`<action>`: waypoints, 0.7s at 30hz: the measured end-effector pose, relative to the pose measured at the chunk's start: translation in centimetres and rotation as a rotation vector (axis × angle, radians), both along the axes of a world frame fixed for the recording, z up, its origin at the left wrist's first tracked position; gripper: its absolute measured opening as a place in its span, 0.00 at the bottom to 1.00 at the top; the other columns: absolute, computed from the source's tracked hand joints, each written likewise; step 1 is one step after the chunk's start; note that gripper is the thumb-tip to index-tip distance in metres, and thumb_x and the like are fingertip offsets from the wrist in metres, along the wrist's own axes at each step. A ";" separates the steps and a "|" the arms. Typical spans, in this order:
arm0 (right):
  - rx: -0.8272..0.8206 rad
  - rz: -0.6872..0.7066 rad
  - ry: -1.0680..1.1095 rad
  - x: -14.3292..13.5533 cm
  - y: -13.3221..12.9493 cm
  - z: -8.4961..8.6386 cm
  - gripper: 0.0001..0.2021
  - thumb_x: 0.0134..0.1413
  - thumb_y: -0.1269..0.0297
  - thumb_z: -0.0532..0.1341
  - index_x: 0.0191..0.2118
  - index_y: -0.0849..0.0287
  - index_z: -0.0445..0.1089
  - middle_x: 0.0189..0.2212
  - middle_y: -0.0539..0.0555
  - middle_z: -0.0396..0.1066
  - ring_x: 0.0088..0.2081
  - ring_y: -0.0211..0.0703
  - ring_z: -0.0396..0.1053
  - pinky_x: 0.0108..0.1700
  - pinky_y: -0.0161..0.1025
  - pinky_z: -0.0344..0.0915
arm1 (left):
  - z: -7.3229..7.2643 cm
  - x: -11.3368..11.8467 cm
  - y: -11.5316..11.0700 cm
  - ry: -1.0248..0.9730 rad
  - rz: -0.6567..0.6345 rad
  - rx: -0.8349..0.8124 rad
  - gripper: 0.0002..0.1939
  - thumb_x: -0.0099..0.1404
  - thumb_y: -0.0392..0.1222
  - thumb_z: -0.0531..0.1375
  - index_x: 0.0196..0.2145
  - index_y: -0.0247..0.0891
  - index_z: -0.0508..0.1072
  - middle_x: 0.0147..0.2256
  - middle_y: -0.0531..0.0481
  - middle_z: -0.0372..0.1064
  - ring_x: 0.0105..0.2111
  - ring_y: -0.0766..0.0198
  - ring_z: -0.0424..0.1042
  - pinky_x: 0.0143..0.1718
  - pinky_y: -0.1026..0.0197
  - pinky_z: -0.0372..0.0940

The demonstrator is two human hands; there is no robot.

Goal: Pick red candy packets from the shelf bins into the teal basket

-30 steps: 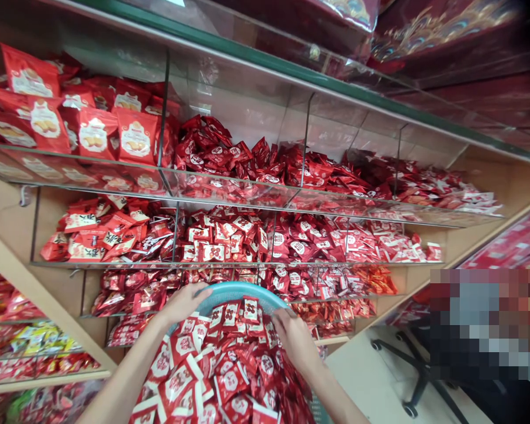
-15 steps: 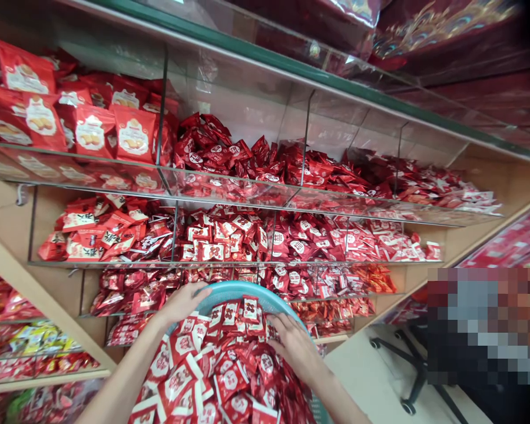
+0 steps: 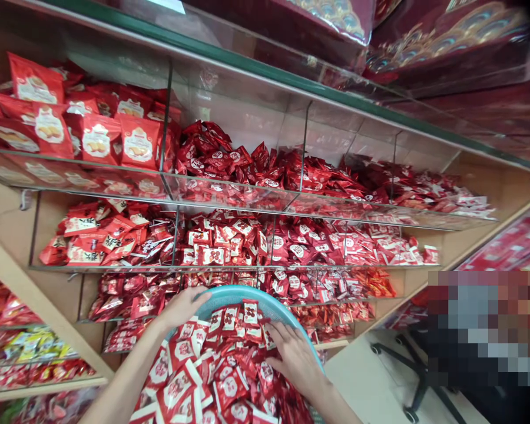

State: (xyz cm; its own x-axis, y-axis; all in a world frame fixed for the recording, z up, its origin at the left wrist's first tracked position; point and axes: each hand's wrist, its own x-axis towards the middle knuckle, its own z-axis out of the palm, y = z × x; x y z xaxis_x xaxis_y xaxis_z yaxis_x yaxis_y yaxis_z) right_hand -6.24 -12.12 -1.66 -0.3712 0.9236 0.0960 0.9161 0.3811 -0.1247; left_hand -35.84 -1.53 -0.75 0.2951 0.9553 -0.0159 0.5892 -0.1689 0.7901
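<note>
A round teal basket (image 3: 242,292) is heaped with small red and white packets (image 3: 230,384) at the bottom centre. My left hand (image 3: 184,306) grips the basket's rim at its upper left, fingertips over the edge. Inside the right side of the basket, my right hand (image 3: 291,356) rests on the packets with its fingers spread. Just beyond the basket, shelves hold heaps of red packets (image 3: 298,250) behind clear fronts.
Larger red pouches (image 3: 99,138) stand on the upper left shelf. A green-edged glass shelf (image 3: 247,70) crosses the top. At the lower right are a wheeled chair base (image 3: 417,377) and a blurred-out person (image 3: 490,330). Another shelf (image 3: 44,386) is at the lower left.
The view has tilted slightly, so the upper shelves appear a little lower. My right hand's fingers have shifted slightly on the packets. My left hand stays on the rim.
</note>
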 end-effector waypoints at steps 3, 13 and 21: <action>-0.004 -0.011 -0.019 -0.3 0.0 0.5 0.28 0.47 0.65 0.64 0.56 0.57 0.59 0.53 0.57 0.62 0.53 0.53 0.61 0.52 0.50 0.59 | -0.2 0.0 0.1 -0.005 -0.011 -0.001 0.25 0.58 0.60 0.50 0.40 0.39 0.73 0.37 0.51 0.73 0.39 0.58 0.68 0.41 0.63 0.61; 0.003 0.002 -0.029 -1.8 0.3 1.4 0.22 0.51 0.68 0.60 0.53 0.58 0.61 0.52 0.56 0.63 0.49 0.52 0.65 0.49 0.45 0.65 | -0.7 -0.4 0.2 -0.067 -0.009 -0.006 0.26 0.56 0.60 0.52 0.41 0.38 0.73 0.40 0.50 0.73 0.42 0.56 0.68 0.44 0.60 0.61; -0.041 -0.067 0.115 -1.0 0.4 1.2 0.24 0.51 0.63 0.60 0.55 0.55 0.58 0.53 0.56 0.61 0.51 0.50 0.63 0.51 0.43 0.63 | -0.7 -0.4 0.2 -0.066 -0.038 -0.013 0.25 0.57 0.60 0.50 0.39 0.39 0.73 0.38 0.51 0.73 0.39 0.57 0.68 0.43 0.61 0.60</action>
State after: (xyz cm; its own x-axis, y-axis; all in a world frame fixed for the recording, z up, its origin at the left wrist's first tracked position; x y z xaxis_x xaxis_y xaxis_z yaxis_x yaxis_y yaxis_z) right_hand -7.22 -11.76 -0.42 -0.2968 0.9501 0.0962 0.9181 0.3116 -0.2449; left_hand -36.19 -1.38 -1.46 0.3322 0.9432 -0.0077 0.5291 -0.1796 0.8293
